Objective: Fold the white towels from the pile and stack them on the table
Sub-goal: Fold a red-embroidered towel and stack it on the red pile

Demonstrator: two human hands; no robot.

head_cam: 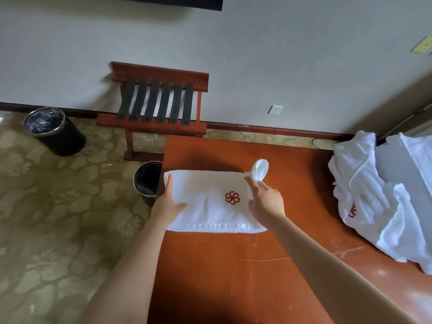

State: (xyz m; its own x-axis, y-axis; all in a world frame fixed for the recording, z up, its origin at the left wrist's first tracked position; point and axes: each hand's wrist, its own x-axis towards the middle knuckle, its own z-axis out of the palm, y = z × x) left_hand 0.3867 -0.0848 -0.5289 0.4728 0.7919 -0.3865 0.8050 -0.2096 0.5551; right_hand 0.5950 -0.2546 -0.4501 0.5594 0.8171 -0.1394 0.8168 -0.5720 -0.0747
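A folded white towel [210, 206] with a red emblem lies near the far left corner of the reddish-brown table [233, 277]. My left hand [169, 199] rests on its left edge, fingers straight and thumb on top. My right hand [264, 199] is at the towel's right edge, its fingers curled round a bunched corner of the towel that loops up behind them, the forefinger stretched along the top edge. A pile of unfolded white towels [374, 202] lies on the right side of the table.
Two black waste bins stand on the patterned carpet, one [55, 129] at far left, the other [147, 181] against the table's left edge. A wooden luggage rack [156, 104] stands against the wall beyond the table. A grey box [397, 164] sits among the piled towels.
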